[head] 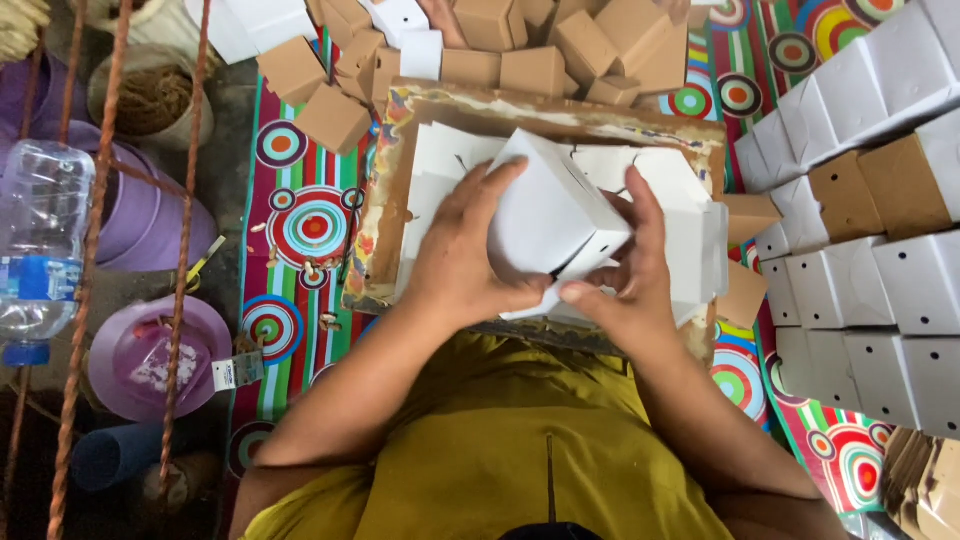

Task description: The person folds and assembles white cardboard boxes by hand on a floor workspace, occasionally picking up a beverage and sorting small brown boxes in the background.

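Note:
A small white cardboard box, partly folded, is held between both hands over a worn wooden board. My left hand wraps its left side, fingers reaching up over the top edge. My right hand grips the right and lower side, thumb pressing a flap at the bottom. Flat white box blanks lie stacked on the board under the hands.
Finished white boxes and several brown ones are stacked at the right. A heap of brown boxes lies beyond the board. A plastic bottle, purple tubs and rusty rods stand at the left, on a colourful mat.

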